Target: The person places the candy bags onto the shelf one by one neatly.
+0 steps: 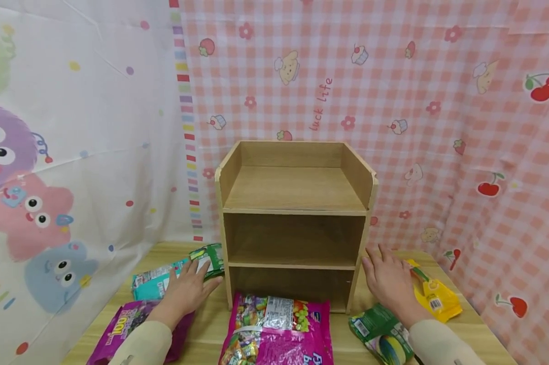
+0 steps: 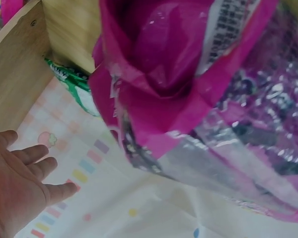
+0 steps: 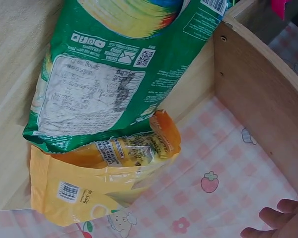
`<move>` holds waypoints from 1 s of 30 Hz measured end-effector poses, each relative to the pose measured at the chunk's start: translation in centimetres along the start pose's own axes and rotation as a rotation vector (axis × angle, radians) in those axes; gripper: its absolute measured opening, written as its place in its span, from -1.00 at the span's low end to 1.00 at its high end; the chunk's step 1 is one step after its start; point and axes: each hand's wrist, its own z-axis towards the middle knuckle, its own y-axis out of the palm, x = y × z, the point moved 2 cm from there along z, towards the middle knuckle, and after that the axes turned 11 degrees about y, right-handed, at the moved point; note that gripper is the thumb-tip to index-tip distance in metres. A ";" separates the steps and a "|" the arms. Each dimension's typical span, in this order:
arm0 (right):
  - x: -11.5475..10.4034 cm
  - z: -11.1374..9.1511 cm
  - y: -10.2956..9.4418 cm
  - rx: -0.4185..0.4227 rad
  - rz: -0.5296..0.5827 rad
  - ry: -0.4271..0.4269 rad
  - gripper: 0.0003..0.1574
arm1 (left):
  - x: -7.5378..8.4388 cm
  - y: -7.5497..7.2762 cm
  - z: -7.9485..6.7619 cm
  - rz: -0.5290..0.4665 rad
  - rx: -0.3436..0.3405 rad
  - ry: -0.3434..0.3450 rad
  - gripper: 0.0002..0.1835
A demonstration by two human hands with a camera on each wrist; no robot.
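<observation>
A wooden shelf unit [image 1: 297, 190] stands upright in the middle of the table. To its left, my left hand [image 1: 185, 290] has its fingers spread, overlapping a teal packet [image 1: 148, 288] and a green packet [image 1: 214, 256] in the head view. A purple bag [image 1: 121, 324] lies under and beside that forearm. On the shelf's other side is my right hand [image 1: 388, 279], fingers extended, between the shelf side and a yellow packet [image 1: 441, 301]. Below it lies a green bag [image 1: 370, 322]. Both hands hold nothing. A magenta candy bag [image 1: 283, 337] lies in front of the shelf.
The light wood table [image 1: 475, 337] carries everything. Behind the shelf hangs a pink checked cloth [image 1: 329, 61], and a white cartoon-print cloth [image 1: 105, 126] covers the left side. Bare shelf boards show at the three levels.
</observation>
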 end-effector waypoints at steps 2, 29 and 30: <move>-0.1 0.0 0.0 0.003 0.002 -0.007 -0.32 | 0.1 -0.2 0.2 0.002 0.003 0.003 -0.07; 0.2 -1.0 0.6 -0.057 -0.070 -0.040 -0.14 | 3.4 -3.3 3.1 -0.051 0.162 0.044 -0.16; 0.2 -1.1 0.6 -0.063 -0.072 -0.043 -0.16 | 3.5 -3.3 3.1 -0.050 0.173 0.049 -0.17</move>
